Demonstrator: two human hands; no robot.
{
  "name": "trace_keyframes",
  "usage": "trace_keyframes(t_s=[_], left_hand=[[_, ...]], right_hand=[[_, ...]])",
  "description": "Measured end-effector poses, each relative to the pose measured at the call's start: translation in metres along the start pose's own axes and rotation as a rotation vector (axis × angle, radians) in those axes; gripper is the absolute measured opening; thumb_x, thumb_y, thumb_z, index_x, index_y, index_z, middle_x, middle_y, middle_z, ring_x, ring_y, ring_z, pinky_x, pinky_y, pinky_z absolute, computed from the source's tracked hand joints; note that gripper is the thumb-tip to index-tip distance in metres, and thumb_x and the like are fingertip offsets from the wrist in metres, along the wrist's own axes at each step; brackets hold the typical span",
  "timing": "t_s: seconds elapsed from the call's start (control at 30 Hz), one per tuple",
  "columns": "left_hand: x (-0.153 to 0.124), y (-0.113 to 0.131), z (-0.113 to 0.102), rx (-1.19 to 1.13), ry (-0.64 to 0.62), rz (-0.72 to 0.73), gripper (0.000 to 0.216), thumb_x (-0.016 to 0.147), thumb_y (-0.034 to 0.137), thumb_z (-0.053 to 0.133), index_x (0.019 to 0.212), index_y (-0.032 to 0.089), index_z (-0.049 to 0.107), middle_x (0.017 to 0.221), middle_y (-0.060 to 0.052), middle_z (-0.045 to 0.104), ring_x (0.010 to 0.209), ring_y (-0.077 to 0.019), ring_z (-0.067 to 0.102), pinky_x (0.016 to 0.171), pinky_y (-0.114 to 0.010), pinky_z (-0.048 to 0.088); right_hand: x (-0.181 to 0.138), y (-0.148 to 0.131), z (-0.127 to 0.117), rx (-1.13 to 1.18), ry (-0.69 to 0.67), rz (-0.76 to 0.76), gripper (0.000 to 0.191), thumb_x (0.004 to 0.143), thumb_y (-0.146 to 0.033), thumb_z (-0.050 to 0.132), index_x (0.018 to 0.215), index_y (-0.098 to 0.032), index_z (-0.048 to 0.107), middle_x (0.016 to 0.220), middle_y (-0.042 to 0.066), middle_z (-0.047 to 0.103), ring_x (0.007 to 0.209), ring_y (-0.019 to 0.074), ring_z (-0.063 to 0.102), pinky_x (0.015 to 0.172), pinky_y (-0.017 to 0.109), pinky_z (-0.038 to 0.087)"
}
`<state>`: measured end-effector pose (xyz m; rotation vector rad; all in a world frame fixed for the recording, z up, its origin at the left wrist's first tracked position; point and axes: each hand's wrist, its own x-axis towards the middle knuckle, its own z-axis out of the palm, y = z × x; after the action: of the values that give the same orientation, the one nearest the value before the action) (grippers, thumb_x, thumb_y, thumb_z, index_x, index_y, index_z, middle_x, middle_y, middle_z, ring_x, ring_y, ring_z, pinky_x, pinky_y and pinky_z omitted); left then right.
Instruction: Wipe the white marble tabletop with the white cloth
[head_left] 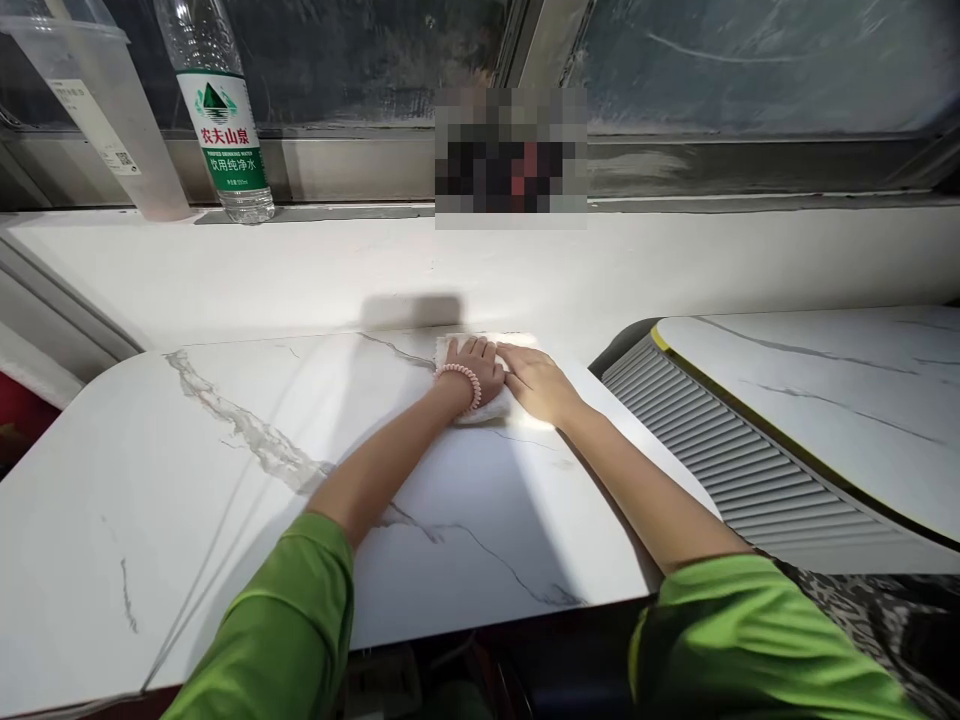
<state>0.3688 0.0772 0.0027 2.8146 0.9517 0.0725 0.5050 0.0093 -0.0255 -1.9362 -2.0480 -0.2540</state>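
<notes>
A white cloth point(480, 412) lies on the white marble-patterned tabletop point(420, 450), close to its far edge by the wall. My left hand point(474, 372), with a pink coiled band at the wrist, rests palm down on the cloth, fingers spread. Beside it, my right hand point(536, 382) lies flat on the cloth's right part with its fingers stretched out towards the left hand. The fingertips of the two hands almost meet. Some of the cloth is hidden under both hands.
On the window ledge at left stand a water bottle point(225, 130) and a translucent plastic container point(124, 120). A blurred patch point(510, 155) covers something in the middle of the ledge. Another marble-patterned table point(847, 390) with ribbed grey sides stands at right.
</notes>
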Motion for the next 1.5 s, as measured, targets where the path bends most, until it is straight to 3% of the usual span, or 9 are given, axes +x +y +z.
trace_keyframes(t_s=[0.1,0.3,0.4,0.5,0.63,0.77,0.97,1.17,1.5], left_hand=[[-0.031,0.023,0.005,0.004,0.015,0.06,0.059,0.097,0.033,0.019,0.148,0.004,0.027,0.157,-0.013,0.028,0.145,-0.0228,0.022,0.119,-0.048,0.012],[-0.09,0.097,0.021,0.014,0.031,0.141,0.061,0.097,0.034,0.023,0.148,0.0,0.028,0.156,-0.015,0.028,0.144,-0.0282,0.024,0.119,-0.052,0.014],[-0.097,0.122,0.025,0.01,0.023,0.14,0.062,0.096,0.034,0.023,0.149,0.001,0.028,0.157,-0.016,0.027,0.144,-0.0279,0.023,0.119,-0.052,0.013],[-0.086,0.127,0.027,0.0,0.023,0.119,0.063,0.095,0.035,0.025,0.149,0.003,0.029,0.156,-0.015,0.029,0.145,-0.0277,0.023,0.119,-0.052,0.014],[-0.049,0.11,0.024,-0.008,0.045,0.084,0.061,0.095,0.032,0.025,0.148,0.002,0.03,0.155,-0.015,0.031,0.143,-0.0269,0.025,0.119,-0.05,0.015],[-0.007,0.072,0.015,0.008,0.055,0.065,0.057,0.096,0.029,0.023,0.147,0.005,0.033,0.154,-0.012,0.034,0.141,-0.0236,0.028,0.119,-0.047,0.016],[0.016,-0.008,-0.001,0.007,0.049,-0.072,0.054,0.097,0.025,0.019,0.147,0.008,0.033,0.155,-0.014,0.031,0.144,-0.0244,0.024,0.118,-0.05,0.015],[-0.03,-0.066,-0.011,0.047,0.087,-0.165,0.055,0.098,0.028,0.019,0.147,0.006,0.031,0.156,-0.013,0.03,0.144,-0.0234,0.024,0.118,-0.049,0.015],[-0.177,-0.071,-0.014,0.143,0.136,-0.118,0.054,0.095,0.024,0.025,0.145,0.008,0.037,0.153,-0.013,0.037,0.143,-0.0249,0.029,0.118,-0.049,0.02]], right_hand=[[-0.043,-0.011,-0.013,-0.035,-0.006,-0.002,0.05,0.092,-0.026,0.029,0.133,-0.007,0.051,0.14,0.016,0.053,0.13,0.0289,0.048,0.108,0.048,0.039],[-0.146,-0.017,-0.048,-0.03,0.031,-0.027,0.049,0.095,-0.028,0.027,0.139,-0.015,0.045,0.139,0.013,0.053,0.129,0.0272,0.048,0.107,0.049,0.041],[-0.167,-0.009,-0.059,-0.001,0.038,-0.026,0.049,0.095,-0.031,0.028,0.141,-0.022,0.043,0.137,0.011,0.055,0.127,0.0282,0.051,0.104,0.051,0.043],[-0.16,0.004,-0.061,0.039,0.021,-0.015,0.048,0.093,-0.031,0.031,0.138,-0.023,0.046,0.134,0.01,0.057,0.124,0.0293,0.053,0.102,0.052,0.044],[-0.12,0.023,-0.049,0.084,0.018,0.006,0.045,0.091,-0.031,0.032,0.13,-0.021,0.053,0.132,0.01,0.059,0.123,0.03,0.054,0.103,0.052,0.043],[-0.061,0.036,-0.028,0.099,0.038,0.025,0.045,0.088,-0.031,0.035,0.124,-0.015,0.057,0.13,0.014,0.06,0.121,0.031,0.054,0.103,0.051,0.042],[0.034,0.002,0.001,0.134,0.029,0.038,0.043,0.082,-0.022,0.039,0.118,-0.014,0.06,0.123,0.014,0.065,0.115,0.0298,0.057,0.101,0.045,0.044],[0.061,-0.071,0.015,0.157,0.028,-0.008,0.042,0.084,-0.019,0.036,0.119,-0.012,0.058,0.125,0.016,0.063,0.116,0.0295,0.055,0.103,0.043,0.039],[-0.019,-0.187,-0.001,0.148,0.012,-0.095,0.049,0.091,-0.023,0.036,0.135,-0.006,0.048,0.141,0.019,0.051,0.131,0.0328,0.043,0.11,0.05,0.03]])
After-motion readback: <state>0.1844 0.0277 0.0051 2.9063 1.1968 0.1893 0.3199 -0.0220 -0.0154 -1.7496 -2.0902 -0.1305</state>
